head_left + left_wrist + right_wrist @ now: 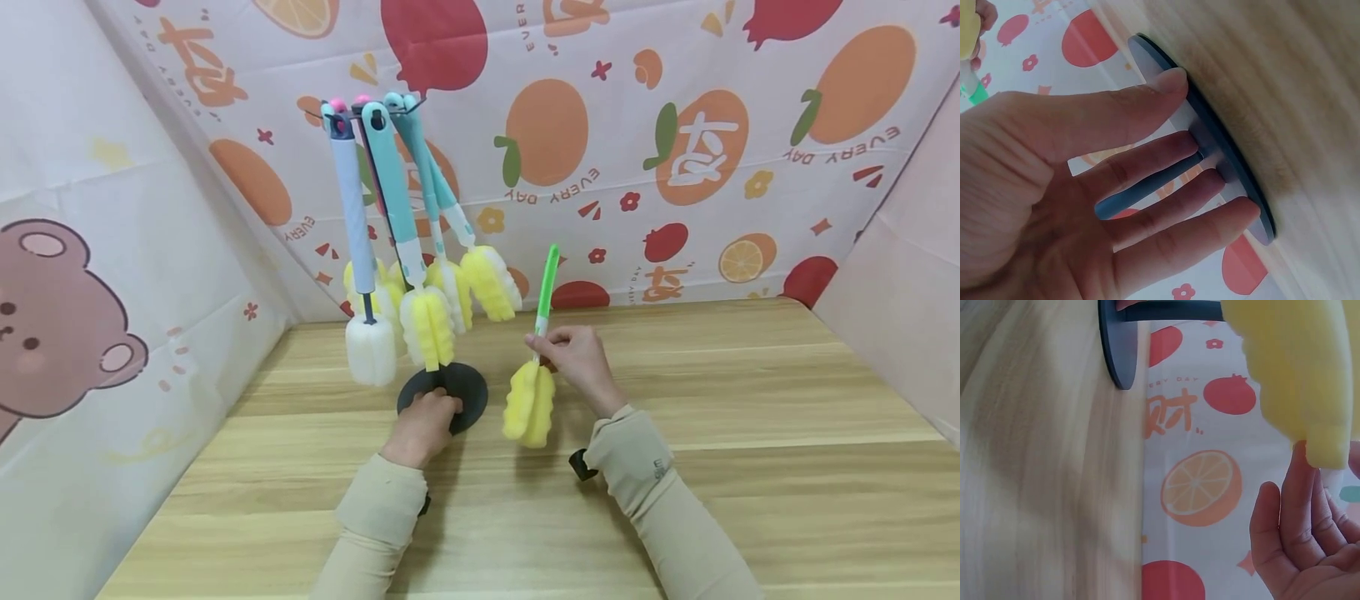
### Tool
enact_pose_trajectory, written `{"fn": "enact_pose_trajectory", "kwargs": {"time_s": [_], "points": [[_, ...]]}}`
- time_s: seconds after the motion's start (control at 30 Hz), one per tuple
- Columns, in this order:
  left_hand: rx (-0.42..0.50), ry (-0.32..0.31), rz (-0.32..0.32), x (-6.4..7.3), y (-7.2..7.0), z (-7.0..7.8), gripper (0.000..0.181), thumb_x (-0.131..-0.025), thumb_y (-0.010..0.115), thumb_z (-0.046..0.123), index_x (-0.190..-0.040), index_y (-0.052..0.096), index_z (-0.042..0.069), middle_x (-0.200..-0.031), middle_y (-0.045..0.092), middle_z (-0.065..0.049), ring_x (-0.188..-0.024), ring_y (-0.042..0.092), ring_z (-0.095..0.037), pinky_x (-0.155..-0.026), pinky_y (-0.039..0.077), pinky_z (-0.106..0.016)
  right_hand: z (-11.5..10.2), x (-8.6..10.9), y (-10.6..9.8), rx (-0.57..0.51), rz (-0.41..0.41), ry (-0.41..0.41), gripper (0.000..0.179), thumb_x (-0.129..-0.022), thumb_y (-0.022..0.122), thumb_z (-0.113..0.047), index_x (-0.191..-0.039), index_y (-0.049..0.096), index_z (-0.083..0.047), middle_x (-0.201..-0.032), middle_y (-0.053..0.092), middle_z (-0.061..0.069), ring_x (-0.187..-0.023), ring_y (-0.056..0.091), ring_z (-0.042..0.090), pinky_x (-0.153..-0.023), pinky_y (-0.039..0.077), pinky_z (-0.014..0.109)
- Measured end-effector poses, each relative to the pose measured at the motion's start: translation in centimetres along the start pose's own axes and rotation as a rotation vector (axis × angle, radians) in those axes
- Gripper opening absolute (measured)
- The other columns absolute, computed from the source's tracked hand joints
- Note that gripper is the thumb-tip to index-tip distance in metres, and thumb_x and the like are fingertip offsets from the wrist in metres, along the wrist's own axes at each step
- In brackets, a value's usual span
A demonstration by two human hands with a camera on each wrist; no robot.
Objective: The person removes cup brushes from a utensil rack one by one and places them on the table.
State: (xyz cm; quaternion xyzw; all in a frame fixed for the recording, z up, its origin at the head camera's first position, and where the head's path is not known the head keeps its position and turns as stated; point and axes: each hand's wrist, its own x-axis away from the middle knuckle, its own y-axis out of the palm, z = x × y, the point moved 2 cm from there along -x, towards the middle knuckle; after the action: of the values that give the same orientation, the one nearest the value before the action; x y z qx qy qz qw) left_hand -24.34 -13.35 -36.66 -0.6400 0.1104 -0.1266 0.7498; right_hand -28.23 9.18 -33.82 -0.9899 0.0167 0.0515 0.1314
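My left hand presses its fingertips on the round dark base of a standing rack. In the left wrist view its fingers reach nearly straight to the base, either side of the dark pole. My right hand pinches a sponge cleaning brush at its neck, just above the yellow head. The bright green handle points up, and the brush hangs right of the base. In the right wrist view the sponge head covers part of the grip.
Several sponge brushes hang from the rack's top hooks, among them one with a pale blue handle and one with a teal handle. Their heads hang close over the base. A printed cloth rises behind the wooden table.
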Motion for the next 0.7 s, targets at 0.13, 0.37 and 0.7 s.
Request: {"fn": "enact_pose_trajectory", "kwargs": {"time_s": [0.13, 0.37, 0.7], "points": [[0.000, 0.000, -0.002, 0.1, 0.0, 0.0, 0.027, -0.085, 0.073, -0.011, -0.109, 0.076, 0.001, -0.105, 0.066, -0.019, -0.098, 0.062, -0.042, -0.086, 0.053, -0.051, 0.3, 0.0, 0.3, 0.055, -0.012, -0.010, 0.027, -0.093, 0.077, -0.021, -0.092, 0.076, 0.006, -0.074, 0.069, 0.005, -0.068, 0.059, 0.011, -0.062, 0.050, 0.022], [0.001, 0.000, 0.000, 0.1, 0.0, 0.0, 0.026, -0.086, 0.073, -0.011, -0.109, 0.077, 0.001, -0.105, 0.066, -0.019, -0.097, 0.062, -0.042, -0.086, 0.054, -0.051, 0.8, -0.1, 1.2, 0.119, -0.034, -0.001, 0.028, -0.091, 0.079, -0.024, -0.083, 0.074, 0.002, -0.071, 0.066, 0.004, -0.066, 0.056, 0.012, -0.059, 0.047, 0.022], [-0.010, 0.005, 0.005, 0.1, -0.1, 0.0, 0.025, -0.086, 0.073, -0.010, -0.108, 0.077, 0.001, -0.105, 0.066, -0.018, -0.096, 0.062, -0.041, -0.086, 0.054, -0.051, 1.7, -0.1, 2.5, 0.179, -0.103, 0.011, 0.031, -0.091, 0.079, -0.023, -0.071, 0.073, 0.000, -0.066, 0.065, 0.003, -0.061, 0.057, 0.011, -0.056, 0.049, 0.020]]}}
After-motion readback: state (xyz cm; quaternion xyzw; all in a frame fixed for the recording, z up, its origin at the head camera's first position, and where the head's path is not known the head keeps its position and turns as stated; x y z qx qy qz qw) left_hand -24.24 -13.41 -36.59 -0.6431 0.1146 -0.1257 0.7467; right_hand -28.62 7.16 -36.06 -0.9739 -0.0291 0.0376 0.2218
